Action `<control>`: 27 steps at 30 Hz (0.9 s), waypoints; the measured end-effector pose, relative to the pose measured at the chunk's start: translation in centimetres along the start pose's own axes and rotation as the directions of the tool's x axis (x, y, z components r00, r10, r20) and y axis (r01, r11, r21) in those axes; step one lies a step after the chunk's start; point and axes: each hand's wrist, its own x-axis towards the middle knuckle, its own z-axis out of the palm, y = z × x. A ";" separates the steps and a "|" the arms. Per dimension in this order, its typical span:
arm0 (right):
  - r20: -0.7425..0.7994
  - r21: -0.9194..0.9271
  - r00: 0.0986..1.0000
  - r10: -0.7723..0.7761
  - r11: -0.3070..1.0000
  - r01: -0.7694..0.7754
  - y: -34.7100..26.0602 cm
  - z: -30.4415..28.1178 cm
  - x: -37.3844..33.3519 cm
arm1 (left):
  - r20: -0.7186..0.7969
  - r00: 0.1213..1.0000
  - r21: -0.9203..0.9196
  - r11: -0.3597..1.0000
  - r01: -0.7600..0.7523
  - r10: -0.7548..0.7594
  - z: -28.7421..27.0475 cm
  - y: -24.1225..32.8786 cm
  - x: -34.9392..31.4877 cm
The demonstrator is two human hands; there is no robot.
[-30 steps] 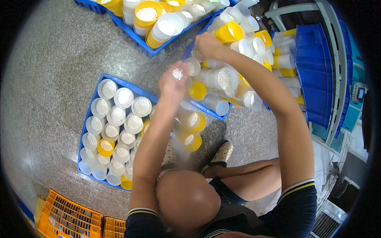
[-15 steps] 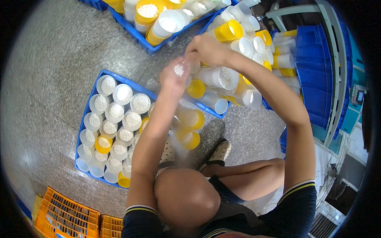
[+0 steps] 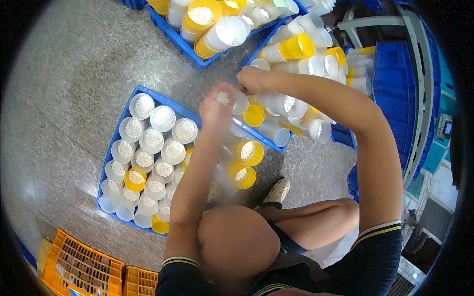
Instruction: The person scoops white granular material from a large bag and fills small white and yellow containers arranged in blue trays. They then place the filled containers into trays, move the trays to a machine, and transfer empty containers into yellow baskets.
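Beyond the nearest blue crate (image 3: 171,102), left hand (image 3: 217,104) cradles white pellets (image 3: 223,98), finger spread unclear; right hand (image 3: 252,80) curls its fingers, hold unclear.

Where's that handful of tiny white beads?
In the head view, slightly left of centre and above the middle, the handful of white beads sits in the person's left hand, just left of the right hand.

short dark sleeves (image 3: 377,254) | yellow-and-white cuff stripes (image 3: 377,234) | dark shorts (image 3: 290,240) | pale perforated clogs (image 3: 280,191)
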 end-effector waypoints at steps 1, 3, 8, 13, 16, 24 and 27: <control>-0.016 -0.001 1.000 -0.005 1.000 0.005 0.0 -0.1 -0.1 | 0.038 0.999 -0.037 0.999 -0.038 0.040 0.0 0.0 0.1; -0.026 0.019 1.000 0.009 1.000 -0.009 0.0 -0.3 -0.2 | 0.002 0.995 -0.255 0.962 0.097 -0.100 0.0 0.1 0.2; -0.070 0.097 0.998 0.005 0.995 0.002 0.2 -0.2 -0.7 | 0.016 0.998 -0.209 0.975 0.070 -0.068 0.3 0.2 -0.4; -0.017 0.329 0.996 0.091 0.941 -0.081 0.2 -2.5 -2.4 | -0.004 0.987 -0.381 0.912 0.149 -0.163 0.5 0.3 -0.6; -0.120 0.536 0.983 0.139 0.843 -0.054 -1.4 -4.8 -3.7 | 0.016 0.984 -0.346 0.922 0.173 -0.178 0.6 0.4 -0.6; -0.073 0.493 0.980 0.184 0.861 -0.125 -3.8 -6.0 -4.5 | 0.016 0.987 -0.313 0.937 0.156 -0.159 1.3 0.0 -0.4; 0.064 0.059 0.993 0.102 0.993 -0.106 -1.9 -4.5 -2.2 | -0.008 0.985 -0.317 0.934 0.163 -0.174 0.7 0.3 -0.3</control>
